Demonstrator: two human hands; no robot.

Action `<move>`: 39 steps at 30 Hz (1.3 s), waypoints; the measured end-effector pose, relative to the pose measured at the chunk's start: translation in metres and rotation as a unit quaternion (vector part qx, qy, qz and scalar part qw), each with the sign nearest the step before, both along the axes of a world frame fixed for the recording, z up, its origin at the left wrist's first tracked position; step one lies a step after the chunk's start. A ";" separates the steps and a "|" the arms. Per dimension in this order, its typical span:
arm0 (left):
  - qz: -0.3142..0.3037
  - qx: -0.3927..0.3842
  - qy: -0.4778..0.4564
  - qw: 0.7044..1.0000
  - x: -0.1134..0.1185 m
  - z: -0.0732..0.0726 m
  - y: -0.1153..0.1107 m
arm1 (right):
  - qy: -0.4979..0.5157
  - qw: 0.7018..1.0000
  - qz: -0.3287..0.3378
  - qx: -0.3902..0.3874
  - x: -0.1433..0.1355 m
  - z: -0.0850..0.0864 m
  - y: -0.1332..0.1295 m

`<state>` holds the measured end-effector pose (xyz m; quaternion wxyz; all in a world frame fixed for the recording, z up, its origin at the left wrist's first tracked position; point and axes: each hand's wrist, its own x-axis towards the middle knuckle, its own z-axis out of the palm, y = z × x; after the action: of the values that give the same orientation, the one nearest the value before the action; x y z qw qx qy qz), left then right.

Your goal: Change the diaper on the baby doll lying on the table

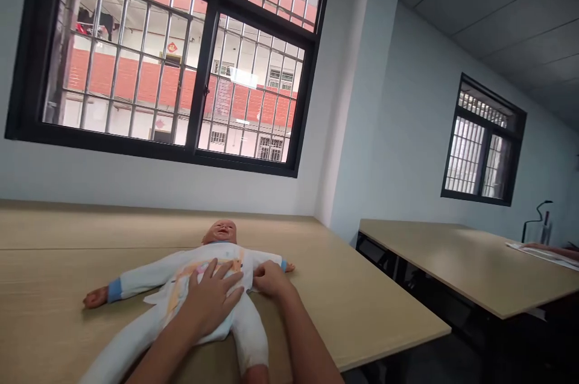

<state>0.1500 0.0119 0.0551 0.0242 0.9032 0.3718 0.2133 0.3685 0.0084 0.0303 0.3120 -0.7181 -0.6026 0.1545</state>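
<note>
A baby doll (225,232) lies on its back on the wooden table, arms stretched out to both sides. It wears white clothes with blue cuffs and an orange print on the front of the white top (181,278). My left hand (211,298) rests flat on the doll's belly, fingers spread over the cloth. At the doll's side, below its outstretched arm, my right hand (271,280) is closed with bent fingers at the edge of the top. Its fingertips are partly hidden against the cloth. The doll's white-covered legs (251,330) extend toward me.
The light wooden table (353,305) reaches back to the wall beneath a barred window (199,70). Across a gap on the right stands another table (443,251), where a person's arm (549,249) rests by white paper (538,256). A wall pillar stands between the tables.
</note>
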 end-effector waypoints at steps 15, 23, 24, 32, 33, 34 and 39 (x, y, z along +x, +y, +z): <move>-0.009 -0.087 0.077 0.993 0.007 0.024 -0.003 | 0.009 0.998 0.056 -0.026 -0.013 0.010 -0.010; -0.038 -0.057 0.092 0.993 0.006 0.039 0.000 | 0.180 0.980 0.040 -0.074 -0.019 0.008 -0.006; -0.045 -0.054 0.098 0.993 0.006 0.042 0.001 | 0.197 0.978 0.032 -0.067 -0.019 0.008 -0.005; -0.093 -0.066 0.166 0.980 0.005 0.058 0.019 | 0.294 0.952 -0.026 -0.076 -0.012 0.004 0.007; -0.099 -0.065 0.169 0.978 0.006 0.058 0.023 | 0.304 0.949 -0.032 -0.080 -0.011 0.004 0.008; -0.106 -0.061 0.171 0.978 0.007 0.058 0.026 | 0.313 0.946 -0.036 -0.082 -0.009 0.005 0.008; -0.143 -0.034 0.177 0.973 0.013 0.050 0.040 | 0.342 0.936 -0.039 -0.074 -0.005 0.006 0.007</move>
<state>0.1626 0.0522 0.1053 0.0193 0.9691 0.2438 0.0318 0.3638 0.0158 0.0358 0.4509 -0.6664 -0.4177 0.4221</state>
